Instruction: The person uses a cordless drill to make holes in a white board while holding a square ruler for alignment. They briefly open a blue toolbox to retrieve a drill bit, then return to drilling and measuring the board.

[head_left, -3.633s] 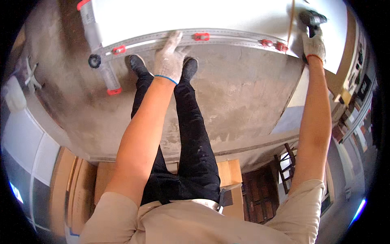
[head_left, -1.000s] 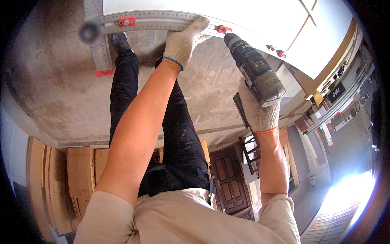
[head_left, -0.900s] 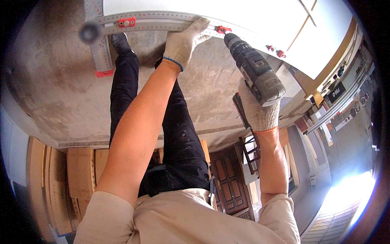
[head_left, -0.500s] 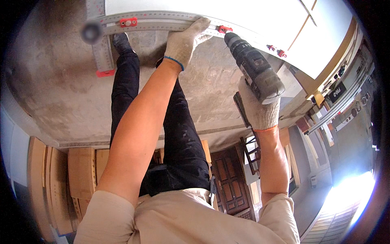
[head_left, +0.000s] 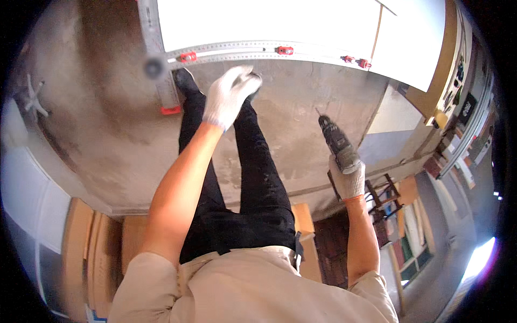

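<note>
My right hand [head_left: 347,180], in a white knitted glove, grips a dark cordless drill [head_left: 339,144]. Its thin bit points up and away, clear of the board. My left hand [head_left: 223,97], gloved too, hangs in the air just short of a metal ruler [head_left: 231,52], touching nothing. Its fingers look loosely bent and slightly apart. The ruler lies along the near edge of a white board [head_left: 269,21], with red sliding stops [head_left: 284,50] on it. A crosswise arm [head_left: 168,97] with a red end cap [head_left: 170,110] sticks out at its left end.
My legs and shoes stand below the board's near edge on a stained concrete floor [head_left: 291,129]. Cardboard boxes [head_left: 102,258] stand at the lower left. A dark metal rack [head_left: 385,196] is beyond my right forearm. Tools lie along the wooden bench edge [head_left: 431,102] at right.
My left hand has let go of the ruler and drawn back toward me. The drill has come away from the red stop, down toward my body. The ruler stays on the board.
</note>
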